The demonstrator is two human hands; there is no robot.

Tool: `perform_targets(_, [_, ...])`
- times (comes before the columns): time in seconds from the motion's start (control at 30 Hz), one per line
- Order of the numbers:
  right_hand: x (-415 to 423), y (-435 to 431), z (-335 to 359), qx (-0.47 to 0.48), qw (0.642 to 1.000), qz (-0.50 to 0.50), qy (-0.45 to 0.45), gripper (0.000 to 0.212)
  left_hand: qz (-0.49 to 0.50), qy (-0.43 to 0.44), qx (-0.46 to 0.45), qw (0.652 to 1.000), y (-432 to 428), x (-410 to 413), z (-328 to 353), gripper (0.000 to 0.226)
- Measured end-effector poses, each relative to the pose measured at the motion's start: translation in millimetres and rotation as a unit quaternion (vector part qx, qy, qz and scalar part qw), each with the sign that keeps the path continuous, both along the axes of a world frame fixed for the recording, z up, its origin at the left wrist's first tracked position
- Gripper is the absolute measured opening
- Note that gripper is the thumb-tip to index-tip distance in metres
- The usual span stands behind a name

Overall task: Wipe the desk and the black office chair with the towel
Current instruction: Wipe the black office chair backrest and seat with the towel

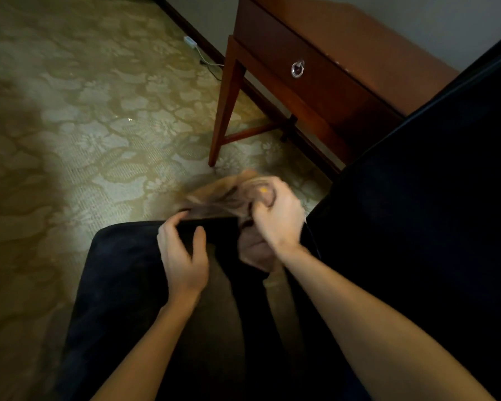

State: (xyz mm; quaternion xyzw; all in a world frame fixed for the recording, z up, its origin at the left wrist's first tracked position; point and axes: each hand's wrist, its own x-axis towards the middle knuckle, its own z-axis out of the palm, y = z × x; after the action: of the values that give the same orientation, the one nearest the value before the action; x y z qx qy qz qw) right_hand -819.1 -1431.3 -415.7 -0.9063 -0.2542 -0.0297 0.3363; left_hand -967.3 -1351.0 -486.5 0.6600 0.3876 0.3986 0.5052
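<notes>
- Clearly the right hand point(275, 218) is clenched into a fist around the towel point(220, 198), with its fingers buried in bunched cloth; motion blur hides the fingertips.
- The left hand point(182, 256) is half closed. Its fingers and thumb curl round a dark edge of the black office chair point(122, 285), gripping it just beside the right hand.
- By count there are two hands, both bare up the forearm, one tan-brown towel and one chair. There is also one desk point(373, 44) with one drawer point(272, 47) and one ring pull point(297, 69).
- The towel lies at the chair's edge farthest from the camera and spills out on both sides of the right fist. One wad sticks out beyond the knuckles over the carpet point(84, 111), and another hangs under the wrist against the black upholstery.
- That first wad also reaches close to the left hand's fingertips, but the blur hides whether cloth and fingers touch.
- The desk, of reddish wood, stands beyond the chair on slim legs planted on the carpet, apart from the towel and both hands.
- Well beyond the chair, by the skirting, lies one white adapter point(190, 41) with one cord point(209, 60) trailing toward the desk leg.
</notes>
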Motion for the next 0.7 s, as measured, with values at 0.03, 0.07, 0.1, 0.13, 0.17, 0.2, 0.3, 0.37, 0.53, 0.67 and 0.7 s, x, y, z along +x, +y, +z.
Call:
perform_targets(0.03, [9.8, -11.3, 1.6, -0.008, 0.998, 0.002, -0.062, 0.044, -0.006, -0.004, -0.009, 1.0, 4.4, -2.6, 10.4, 0.028])
perform_targets(0.07, [20.1, -22.1, -2.2, -0.044, 0.994, 0.031, -0.097, 0.043, -0.016, -0.001, -0.031, 0.999, 12.0, -7.7, 19.6, 0.019])
perform_targets(0.1, [26.7, -31.2, -9.9, -0.105, 0.987, 0.07, -0.096, 0.046, -0.029, 0.01, -0.048, 0.998, 20.3, -15.8, 30.0, 0.018])
perform_targets(0.13, [28.8, -37.6, -23.8, -0.179, 0.976, 0.105, -0.068, 0.05, -0.037, 0.027, -0.051, 0.998, 30.8, -28.0, 36.3, 0.019])
perform_targets(0.17, [25.2, -40.5, -39.5, -0.239, 0.963, 0.123, -0.029, 0.055, -0.035, 0.054, -0.041, 0.997, 42.6, -43.5, 38.3, 0.021])
perform_targets(0.2, [21.1, -40.5, -53.4, -0.265, 0.957, 0.118, 0.0, 0.059, -0.03, 0.104, -0.021, 0.994, 56.7, -59.3, 35.7, 0.023])
perform_targets(0.3, [-7.6, -9.6, -61.3, -0.235, 0.961, 0.142, 0.031, 0.057, -0.085, 0.339, -0.006, 0.937, 96.7, -104.4, 12.1, 0.053])
perform_targets(0.37, [-46.1, 22.7, -58.2, -0.198, 0.953, 0.226, 0.023, 0.054, -0.143, 0.377, -0.067, 0.913, 109.1, -118.4, -6.6, 0.07])
perform_targets(0.53, [-178.8, 51.1, -55.2, -0.079, 0.919, 0.382, 0.062, 0.047, -0.137, 0.338, -0.142, 0.92, 122.7, -142.0, -37.4, 0.06])
perform_targets(0.67, [-147.8, 45.0, -23.4, 0.035, 0.917, 0.274, 0.289, 0.028, -0.106, 0.212, -0.16, 0.958, 109.8, -159.6, -31.9, 0.011])
perform_targets(0.7, [-131.8, 44.3, -14.1, 0.093, 0.93, 0.235, 0.268, 0.025, -0.082, 0.147, -0.186, 0.968, 108.0, -163.7, -27.8, 0.018])
